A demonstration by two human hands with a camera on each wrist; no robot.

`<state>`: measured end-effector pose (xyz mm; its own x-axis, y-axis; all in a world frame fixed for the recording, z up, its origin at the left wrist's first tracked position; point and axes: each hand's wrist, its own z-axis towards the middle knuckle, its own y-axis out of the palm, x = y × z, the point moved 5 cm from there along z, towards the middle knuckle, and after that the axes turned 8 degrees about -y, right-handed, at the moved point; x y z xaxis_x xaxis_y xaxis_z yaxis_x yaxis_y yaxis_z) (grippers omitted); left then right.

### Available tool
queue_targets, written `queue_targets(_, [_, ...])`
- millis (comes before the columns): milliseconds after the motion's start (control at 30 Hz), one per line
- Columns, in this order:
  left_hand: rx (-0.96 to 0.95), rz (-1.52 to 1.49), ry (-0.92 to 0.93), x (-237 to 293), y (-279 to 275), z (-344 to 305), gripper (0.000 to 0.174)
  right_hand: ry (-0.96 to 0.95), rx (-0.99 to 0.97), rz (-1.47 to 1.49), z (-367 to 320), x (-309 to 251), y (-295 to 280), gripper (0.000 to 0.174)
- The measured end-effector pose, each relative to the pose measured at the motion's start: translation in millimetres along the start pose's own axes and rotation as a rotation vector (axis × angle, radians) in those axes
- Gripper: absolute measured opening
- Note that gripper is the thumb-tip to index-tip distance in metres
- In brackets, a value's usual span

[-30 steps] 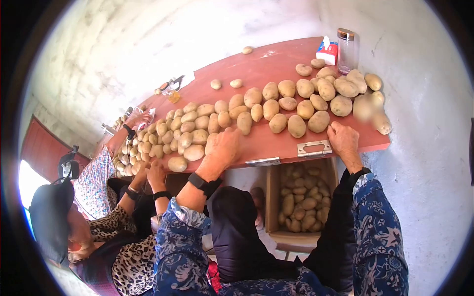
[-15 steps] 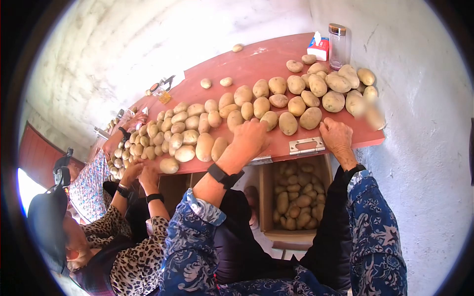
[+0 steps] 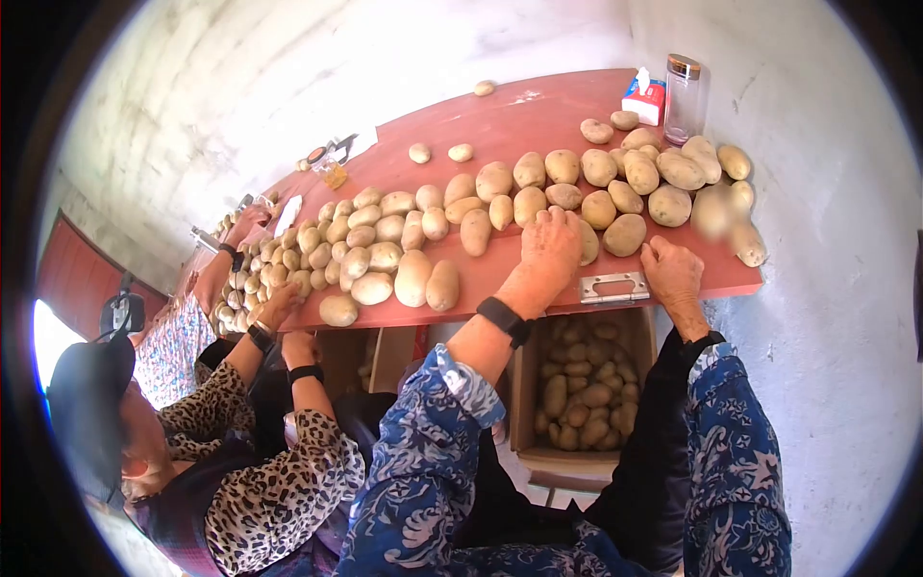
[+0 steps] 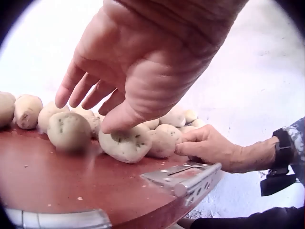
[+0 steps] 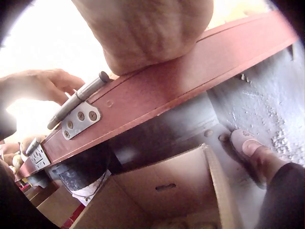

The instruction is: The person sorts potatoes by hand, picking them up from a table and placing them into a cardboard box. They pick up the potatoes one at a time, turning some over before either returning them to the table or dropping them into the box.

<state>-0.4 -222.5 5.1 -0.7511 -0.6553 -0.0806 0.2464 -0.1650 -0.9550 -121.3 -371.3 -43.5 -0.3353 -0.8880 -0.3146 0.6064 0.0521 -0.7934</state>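
My left hand (image 3: 553, 258) reaches over the front row of potatoes on the red table. Its fingers (image 4: 90, 90) are spread and nearly straight. In the left wrist view, one potato (image 4: 69, 131) sits below the fingertips, and another, with dark eyes (image 4: 126, 143), lies by the thumb. The left hand partly hides these potatoes in the head view. At the table's front edge, beside a metal hinge (image 3: 615, 288), my right hand (image 3: 673, 271) rests with loosely bent fingers and holds nothing. Just behind it is a potato (image 3: 625, 235).
Many potatoes (image 3: 389, 229) run in rows along the red table (image 3: 423, 111). A cardboard box (image 3: 522, 423) of potatoes stands below its front edge. A glass bottle (image 3: 683, 106) and tissue pack (image 3: 644, 101) stand at the back right. Another person (image 3: 279, 481) works close at left.
My left hand has moved right along the front row. Two potatoes it was near now lie uncovered at the front left. My right hand stays at the edge. The neighbour's hands have moved apart.
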Motion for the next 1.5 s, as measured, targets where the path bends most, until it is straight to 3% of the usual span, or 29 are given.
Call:
queue_targets(200, [-0.009,0.036,0.015,-12,15,4,0.017,0.002,-0.001,-0.002,1,-1,-1,0.025])
queue_targets(433, [-0.025,0.008,0.001,-19,19,-1,0.022,0.02,-0.024,-0.011,1,0,0,0.025])
queue_targets(600, [-0.19,-0.137,0.005,-25,3,-19,0.021,0.01,-0.019,0.012,0,0,-1,0.025])
queue_targets(733, [-0.329,-0.04,0.03,-55,-13,-14,0.025,0.023,-0.026,-0.004,-1,0,0,0.025])
queue_targets(800, [-0.202,0.03,-0.08,-79,-33,-13,0.025,0.02,-0.023,0.016,0,0,-1,0.024])
queue_targets(900, [-0.201,0.015,-0.094,-104,-63,-20,0.023,0.016,-0.025,0.023,0,1,-1,0.024])
queue_targets(1000, [-0.084,-0.021,-0.178,-150,-42,-19,0.022,0.017,-0.028,0.001,0,2,1,0.025])
queue_targets(1033, [-0.143,-0.035,-0.199,-156,-43,-23,0.024,0.019,-0.026,0.0,0,2,1,0.025])
queue_targets(1133, [-0.078,0.08,-0.208,-162,-47,-30,0.022,0.025,-0.041,-0.007,0,2,1,0.025])
queue_targets(1367, [-0.058,0.037,-0.168,-171,-33,-23,0.018,0.016,-0.026,-0.012,0,1,0,0.025])
queue_targets(1433, [-0.1,0.03,-0.107,-161,-29,-18,0.027,0.018,-0.033,-0.009,0,1,0,0.025])
queue_targets(1500, [-0.094,0.0,-0.095,-154,-28,-16,0.025,0.018,-0.028,-0.003,0,1,0,0.024])
